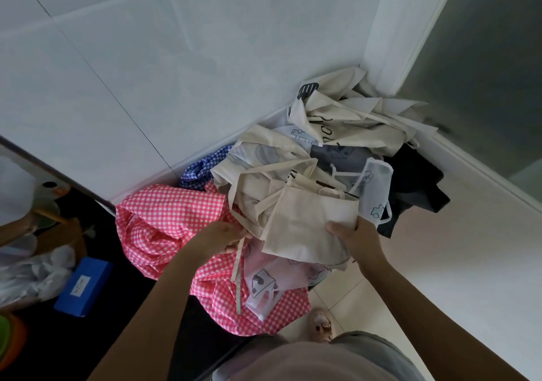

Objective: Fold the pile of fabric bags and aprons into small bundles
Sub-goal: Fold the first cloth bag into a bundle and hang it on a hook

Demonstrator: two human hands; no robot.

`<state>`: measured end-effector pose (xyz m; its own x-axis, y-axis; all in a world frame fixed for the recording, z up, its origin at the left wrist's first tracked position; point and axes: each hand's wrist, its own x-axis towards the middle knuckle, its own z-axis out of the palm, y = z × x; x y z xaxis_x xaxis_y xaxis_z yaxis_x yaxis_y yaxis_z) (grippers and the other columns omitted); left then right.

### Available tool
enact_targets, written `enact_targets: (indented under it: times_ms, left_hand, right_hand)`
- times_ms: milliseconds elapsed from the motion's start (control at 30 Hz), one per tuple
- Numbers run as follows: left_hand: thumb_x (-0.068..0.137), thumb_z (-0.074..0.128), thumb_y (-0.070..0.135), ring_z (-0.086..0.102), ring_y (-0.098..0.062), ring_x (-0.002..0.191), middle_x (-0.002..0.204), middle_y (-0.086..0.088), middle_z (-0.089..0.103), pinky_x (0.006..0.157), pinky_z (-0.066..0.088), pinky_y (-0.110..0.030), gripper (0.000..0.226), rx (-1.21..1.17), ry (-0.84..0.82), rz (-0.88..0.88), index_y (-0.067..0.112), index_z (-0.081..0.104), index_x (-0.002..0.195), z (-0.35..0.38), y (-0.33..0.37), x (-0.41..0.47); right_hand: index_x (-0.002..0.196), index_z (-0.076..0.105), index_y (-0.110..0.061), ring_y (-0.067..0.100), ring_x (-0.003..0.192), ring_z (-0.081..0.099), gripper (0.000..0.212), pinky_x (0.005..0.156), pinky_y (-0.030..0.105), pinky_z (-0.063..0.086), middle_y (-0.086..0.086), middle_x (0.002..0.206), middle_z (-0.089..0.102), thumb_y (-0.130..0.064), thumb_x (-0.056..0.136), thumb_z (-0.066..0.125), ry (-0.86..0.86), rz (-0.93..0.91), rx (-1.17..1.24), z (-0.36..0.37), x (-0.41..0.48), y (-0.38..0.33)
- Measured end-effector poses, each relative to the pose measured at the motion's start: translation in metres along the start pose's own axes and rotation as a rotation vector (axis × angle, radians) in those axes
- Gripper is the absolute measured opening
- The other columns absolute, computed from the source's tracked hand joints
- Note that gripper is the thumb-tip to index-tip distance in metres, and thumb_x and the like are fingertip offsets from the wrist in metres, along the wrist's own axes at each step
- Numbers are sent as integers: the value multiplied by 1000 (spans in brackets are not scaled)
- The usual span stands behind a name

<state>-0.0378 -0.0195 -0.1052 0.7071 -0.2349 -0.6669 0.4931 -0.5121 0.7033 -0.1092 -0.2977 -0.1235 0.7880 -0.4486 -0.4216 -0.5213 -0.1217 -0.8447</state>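
Observation:
A heap of fabric lies on a dark counter against the tiled wall. On top near me is a plain cream tote bag (302, 222). My right hand (356, 238) grips its near right corner. My left hand (225, 238) pinches the bag's cream strap (239, 266), whose ends hang down over a pink gingham apron (167, 222). More cream printed bags (346, 122) are piled behind, with a blue gingham cloth (202, 169) at the left and dark fabric (416, 187) at the right. A pale printed bag (264, 286) lies under the tote.
A blue box (83, 286) and a crumpled clear plastic bag (32, 278) sit on the counter to the left. A white wall corner (393, 43) closes in the pile at the back right. The tiled floor and a slippered foot (321, 326) show below.

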Motion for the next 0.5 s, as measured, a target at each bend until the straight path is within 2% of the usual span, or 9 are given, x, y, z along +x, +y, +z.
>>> enact_targets:
  times_ms: [67,167,233,300,367,400,433,467,500]
  left_hand:
    - [91,62,14,50,-14,61,70,-4,60,59,42,-19,12,16,96,13,11,73,87,10,1,4]
    - [86,68,12,44,-13,51,62,-5,55,54,38,-19,13,148,192,-26,5,69,75,19,4,9]
    - [87,66,12,49,-11,50,61,-1,57,50,39,-16,12,257,274,-7,4,64,78,22,6,7]
    - [90,60,9,55,-11,56,68,1,58,48,40,-15,4,344,508,105,7,57,91,27,10,-4]
    - [92,55,8,57,-9,55,69,3,58,46,41,-13,7,304,644,328,13,51,94,40,20,-20]
    - [93,56,11,58,-7,57,71,5,59,48,45,-14,8,316,603,449,17,50,94,48,26,-27]
    - [93,58,17,61,-5,66,79,6,61,57,49,-13,9,376,510,541,20,51,97,58,29,-31]
    - [92,61,23,62,-6,84,95,6,63,73,51,-13,15,457,397,602,22,54,105,69,31,-31]
    - [90,63,29,56,-9,107,117,4,59,93,47,-21,30,555,292,618,23,55,118,79,28,-29]
  right_hand:
    - [119,49,-16,21,103,50,53,82,36,46,-1,111,52,-23,75,78,114,-129,-151,2,1,0]
    - [131,42,-17,23,117,38,75,97,40,39,4,125,37,-23,67,82,261,-357,-407,2,6,-1]
    - [135,42,-17,27,120,36,79,101,42,35,9,132,38,-23,67,81,221,-431,-568,0,16,-3]
    - [134,45,-13,30,121,41,73,100,42,36,10,132,45,-25,69,79,103,-379,-625,-3,28,-7]
    - [131,48,-11,30,120,46,70,99,39,38,11,129,49,-24,70,79,22,-303,-583,-8,39,-12]
    - [130,50,-10,29,119,47,70,97,37,38,10,127,50,-24,69,80,-6,-274,-570,-11,45,-14]
    - [129,51,-10,28,117,49,69,94,34,38,9,125,52,-24,68,81,-36,-249,-582,-14,48,-17]
    - [126,53,-11,26,113,51,67,89,31,39,7,122,54,-25,67,81,-60,-237,-601,-16,52,-19]
    - [123,56,-12,25,109,54,63,84,29,40,7,118,57,-26,66,81,-71,-237,-626,-16,54,-22]
